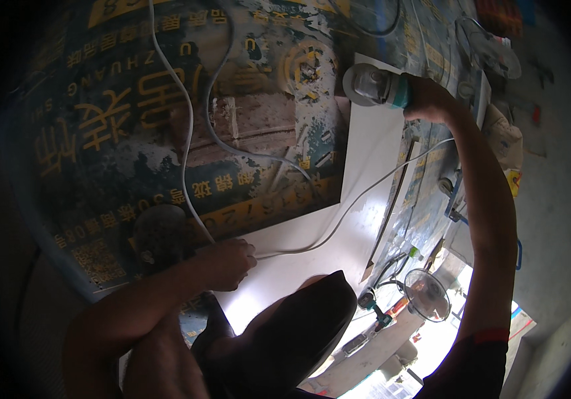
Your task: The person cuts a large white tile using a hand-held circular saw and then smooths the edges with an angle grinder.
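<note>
My right hand [429,101] grips an angle grinder [372,85] with a teal body and a grey round head, out at the far right. The grinder's head is at the far edge of a large white tile or panel [377,143], which looks L-shaped. My left hand [233,265] is closed around a pale grey power cord [189,143] near the panel's near-left part. From that hand the cord runs on across the panel [358,203] toward my right arm. My bent leg in dark cloth [298,326] hides part of the panel's near end.
A dark green protective sheet with yellow print [145,173] covers the floor, with a dusty brownish patch [252,130]. A second grey cable [209,110] snakes over it. To the right lie a narrow strip [392,209], a teal cordless drill [380,316] and a round see-through disc [427,294].
</note>
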Tool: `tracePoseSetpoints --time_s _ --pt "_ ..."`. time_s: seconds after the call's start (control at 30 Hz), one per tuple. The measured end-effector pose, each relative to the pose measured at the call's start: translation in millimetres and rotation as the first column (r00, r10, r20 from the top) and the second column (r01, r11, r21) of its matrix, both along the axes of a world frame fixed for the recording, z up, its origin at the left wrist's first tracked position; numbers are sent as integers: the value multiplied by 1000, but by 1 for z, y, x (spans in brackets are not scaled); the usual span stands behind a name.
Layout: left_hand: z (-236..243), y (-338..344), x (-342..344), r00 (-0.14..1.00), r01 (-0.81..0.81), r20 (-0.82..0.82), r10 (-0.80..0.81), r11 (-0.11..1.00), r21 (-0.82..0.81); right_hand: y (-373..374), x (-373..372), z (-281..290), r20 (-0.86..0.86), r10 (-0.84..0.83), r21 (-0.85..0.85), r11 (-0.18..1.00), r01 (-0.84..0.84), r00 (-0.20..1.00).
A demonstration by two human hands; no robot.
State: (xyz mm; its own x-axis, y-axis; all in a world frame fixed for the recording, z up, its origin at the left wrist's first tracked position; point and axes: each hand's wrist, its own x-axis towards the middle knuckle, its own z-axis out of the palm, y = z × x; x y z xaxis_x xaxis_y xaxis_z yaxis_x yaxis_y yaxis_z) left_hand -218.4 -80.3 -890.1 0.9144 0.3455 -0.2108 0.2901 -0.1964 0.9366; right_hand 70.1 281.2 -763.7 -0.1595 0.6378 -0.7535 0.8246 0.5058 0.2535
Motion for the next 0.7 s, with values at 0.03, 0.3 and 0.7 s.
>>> tracePoseSetpoints --time_s 0.03,0.3,0.7 --pt "0 0 0 1000 -2 0 2 1000 0 -1 -1 1 12 8 -21 1000 -8 1000" --pt "-3 -3 -1 999 -30 33 30 1000 -4 15 -16 2 10 -12 22 1000 12 1000" --pt "-27 -25 16 994 -98 -56 97 995 -10 8 -2 5 -28 32 -3 999 -32 999"
